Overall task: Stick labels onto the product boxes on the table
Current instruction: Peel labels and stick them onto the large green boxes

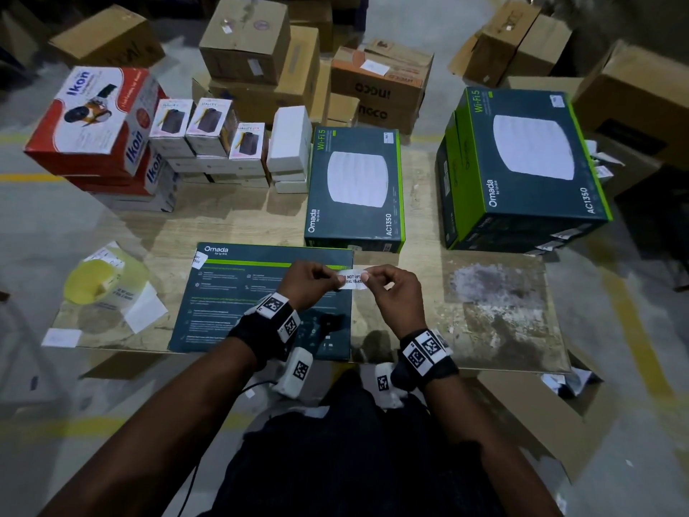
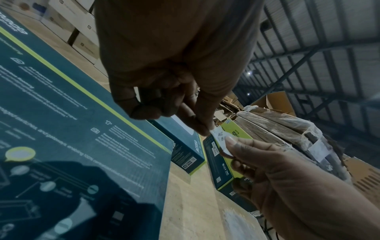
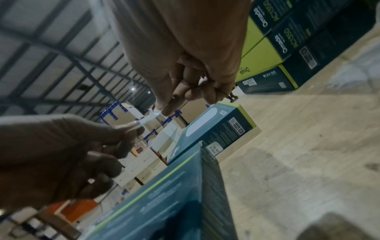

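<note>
Two hands: left hand [image 1: 306, 282] and right hand [image 1: 392, 289] each pinch an end of the seal label [image 1: 352, 281].
Hidden: label print partly covered by fingers (reads "NOT", "SEAL").
Position: above the right edge of the flat Omada box [image 1: 238, 292].
Open room: bare wooden table [image 1: 496, 292] rightward.

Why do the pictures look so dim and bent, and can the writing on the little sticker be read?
Head view: dim light, wide-angle bending at the edges; the label, pinched between left hand and right hand, shows only part of its print. Left wrist view: the Omada box text is blurred. Right wrist view: the label is a soft smear.
</note>
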Demonstrator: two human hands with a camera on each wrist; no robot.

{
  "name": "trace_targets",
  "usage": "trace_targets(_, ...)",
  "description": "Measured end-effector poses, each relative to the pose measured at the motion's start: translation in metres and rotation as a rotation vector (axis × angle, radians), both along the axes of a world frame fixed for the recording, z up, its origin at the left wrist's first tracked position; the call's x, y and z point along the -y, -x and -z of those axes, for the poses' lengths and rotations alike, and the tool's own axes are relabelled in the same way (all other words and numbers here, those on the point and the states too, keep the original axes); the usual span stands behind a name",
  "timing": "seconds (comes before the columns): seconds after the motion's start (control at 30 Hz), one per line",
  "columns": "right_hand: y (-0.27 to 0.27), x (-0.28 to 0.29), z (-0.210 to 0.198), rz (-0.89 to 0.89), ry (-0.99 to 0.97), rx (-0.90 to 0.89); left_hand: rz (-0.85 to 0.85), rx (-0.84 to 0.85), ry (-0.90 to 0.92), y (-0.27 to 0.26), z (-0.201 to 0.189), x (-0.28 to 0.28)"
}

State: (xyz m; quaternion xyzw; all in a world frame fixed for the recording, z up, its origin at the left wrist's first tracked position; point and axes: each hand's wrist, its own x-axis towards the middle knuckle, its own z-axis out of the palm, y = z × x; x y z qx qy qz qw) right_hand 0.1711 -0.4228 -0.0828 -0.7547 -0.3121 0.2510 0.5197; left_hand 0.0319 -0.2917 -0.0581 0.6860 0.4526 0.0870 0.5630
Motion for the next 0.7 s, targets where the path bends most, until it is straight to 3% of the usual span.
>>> trace_targets(0.07,0.0,0.005,0.003,0.0,-0.001,0.111,0.006,-0.008,-0.022,0.0,0.001,0.002)
trace_targets(0.13,-0.002,0.008,0.006,0.021,-0.008,0.108,0.003,-0.023,-0.027,0.0,0.003,0.002)
trace_targets(0.4,0.0,0.008,0.026,-0.01,0.025,-0.289,0.052,-0.137,0.04,0.016,0.018,-0.001)
trace_targets(0.7,0.008,0.007,0.057,0.088,0.111,-0.393,-0.166,-0.252,0.066,0.006,0.035,0.018)
